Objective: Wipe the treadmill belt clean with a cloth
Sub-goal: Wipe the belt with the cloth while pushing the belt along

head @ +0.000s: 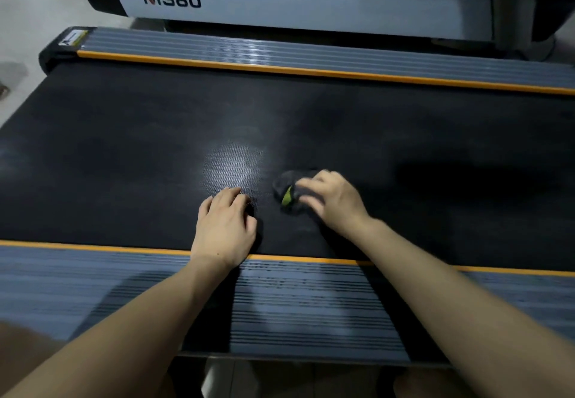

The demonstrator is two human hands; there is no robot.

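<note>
We press our left hand (224, 226) flat, fingers straight, on the black textured treadmill belt (140, 149), while our right hand (331, 200) grips a dark crumpled cloth with a yellow-green patch (287, 191) on the belt just beside it.

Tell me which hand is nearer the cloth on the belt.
Right. The right hand rests on the dark cloth, fingers curled over it. The left hand lies on the belt beside the cloth, apart from it.
</note>
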